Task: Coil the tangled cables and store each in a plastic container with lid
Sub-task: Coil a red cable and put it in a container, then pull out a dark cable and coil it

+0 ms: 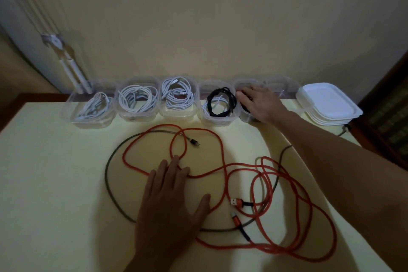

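A long orange cable (223, 157) lies tangled with a grey cable (110, 183) across the pale table (55, 172). My left hand (170, 201) rests flat on the table, fingers straight, over loops of the orange cable. My right hand (258, 101) reaches to the back and lies with spread fingers on a black cable in a clear container (247, 117). To its left, three containers hold white coiled cables (138, 98), and one (218, 119) holds a black coiled cable (221, 101). A stack of white lids (326, 104) sits at the back right.
Another clear container (284, 88) stands behind my right hand against the wall. A white folding stand (68, 66) leans at the back left. A dark wooden piece of furniture (388, 112) stands beyond the table's right edge.
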Demonstrator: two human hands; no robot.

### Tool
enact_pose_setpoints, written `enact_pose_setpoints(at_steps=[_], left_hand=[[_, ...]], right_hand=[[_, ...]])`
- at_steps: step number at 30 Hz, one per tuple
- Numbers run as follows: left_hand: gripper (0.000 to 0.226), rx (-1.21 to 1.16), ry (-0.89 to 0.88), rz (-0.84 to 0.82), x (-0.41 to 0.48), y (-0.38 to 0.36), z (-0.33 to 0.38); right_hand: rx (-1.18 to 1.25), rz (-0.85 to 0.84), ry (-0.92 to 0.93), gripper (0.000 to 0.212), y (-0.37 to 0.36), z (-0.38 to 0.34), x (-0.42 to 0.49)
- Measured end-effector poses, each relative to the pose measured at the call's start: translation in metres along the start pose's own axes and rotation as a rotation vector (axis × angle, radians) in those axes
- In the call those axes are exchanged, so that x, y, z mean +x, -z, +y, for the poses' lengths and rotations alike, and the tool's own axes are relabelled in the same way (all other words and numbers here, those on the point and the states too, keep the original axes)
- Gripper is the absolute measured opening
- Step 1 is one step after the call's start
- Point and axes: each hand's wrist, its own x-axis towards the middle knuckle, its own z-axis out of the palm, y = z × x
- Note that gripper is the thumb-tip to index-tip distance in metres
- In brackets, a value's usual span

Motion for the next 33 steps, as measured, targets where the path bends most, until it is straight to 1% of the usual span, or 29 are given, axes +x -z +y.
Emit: enact_pose_setpoints(at_steps=[4,6,8,10,13,14,15,16,18,19,21,22,24,26,28,30,31,33], left_hand=[[0.068,0.003,0.001,-0.002,0.000,-0.002,0.000],[0.068,0.001,0.002,-0.001,0.001,-0.002,0.000],[0.068,-0.001,0.003,-0.005,0.001,-0.001,0.000],[0.068,-0.001,0.007,-0.009,0.000,-0.001,0.000],[0.068,0.006,0.010,-0.014,0.000,-0.001,-0.001],[0.068,0.011,0.010,-0.012,0.001,-0.001,-0.001],[0.068,0.014,0.009,-0.011,0.001,-0.001,0.000],[0.068,0.014,0.010,-0.010,0.001,-0.001,0.000],[0.068,0.006,0.015,-0.010,0.001,-0.001,0.000],[0.068,0.003,0.018,-0.011,0.000,-0.001,0.000],[0.068,-0.001,0.016,-0.004,0.000,-0.001,0.000],[0.068,-0.004,0.012,0.003,0.000,-0.001,0.000],[0.067,-0.002,0.006,0.014,0.001,-0.002,0.000],[0.067,0.009,0.007,0.017,0.001,-0.002,-0.001],[0.068,0.017,0.007,0.018,0.000,-0.003,-0.001],[0.068,0.022,0.005,0.025,-0.001,-0.003,-0.001],[0.068,0.018,0.006,0.024,-0.001,-0.004,-0.001],[0.067,0.003,0.013,0.022,0.000,-0.004,-0.002]], right_hand=[[-0.032,-0.099,-0.031,0.050,-0.003,0.000,0.012],[0.027,-0.150,-0.061,0.050,-0.003,-0.003,0.015],[0.083,-0.150,-0.082,0.048,0.001,-0.005,0.014],[0.149,-0.048,-0.083,0.045,0.005,-0.006,0.010],[0.247,0.246,-0.050,0.045,0.014,-0.022,-0.006],[0.259,0.301,-0.005,0.043,0.017,-0.033,-0.013],[0.232,0.294,0.062,0.041,0.017,-0.044,-0.020],[0.153,0.237,0.144,0.040,0.015,-0.056,-0.025],[-0.005,0.095,0.278,0.045,0.004,-0.073,-0.026],[-0.011,0.034,0.285,0.051,-0.001,-0.079,-0.023],[0.051,-0.081,0.220,0.064,-0.005,-0.087,-0.013],[0.063,-0.133,0.199,0.067,-0.005,-0.088,-0.007],[0.043,-0.210,0.166,0.066,-0.005,-0.092,0.003],[0.027,-0.253,0.151,0.065,-0.004,-0.095,0.008],[0.058,-0.201,0.158,0.068,-0.005,-0.096,0.006],[0.127,-0.035,0.163,0.076,-0.004,-0.095,-0.003],[0.157,0.049,0.162,0.075,-0.003,-0.095,-0.011],[0.234,0.177,0.159,0.065,0.000,-0.096,-0.037]])
